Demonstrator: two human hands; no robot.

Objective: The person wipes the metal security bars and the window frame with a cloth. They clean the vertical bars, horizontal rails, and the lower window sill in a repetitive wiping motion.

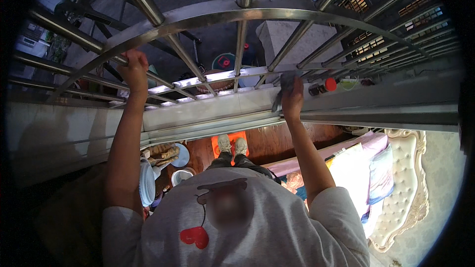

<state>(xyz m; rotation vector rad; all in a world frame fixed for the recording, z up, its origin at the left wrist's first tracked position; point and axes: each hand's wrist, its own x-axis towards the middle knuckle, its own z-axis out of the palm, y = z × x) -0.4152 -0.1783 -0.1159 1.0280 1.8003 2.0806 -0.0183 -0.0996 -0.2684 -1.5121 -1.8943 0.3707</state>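
Observation:
My left hand (pixel 134 72) is closed around a round metal bar (pixel 74 35) of the window grille, on the left. In my right hand (pixel 293 100) is a bunched dark grey cloth (pixel 287 82). The cloth lies against the grille's lower rail (pixel 222 77), above the tiled sill (pixel 215 106); whether it touches a bar too, I cannot tell. A flat metal crossbar (pixel 237 15) runs above both hands, appearing curved. Just right of my right hand, a dark jar with a red lid (pixel 330 84) lies tilted on the sill.
My feet are on an orange stool or step (pixel 217 148) over a wooden floor (pixel 265 141). A fan (pixel 147 185) and white bucket (pixel 182 176) stand lower left. A bed with a tufted headboard (pixel 399 185) is right. Beyond the bars sit basins, a basket (pixel 213 85) and a pale block (pixel 297 40).

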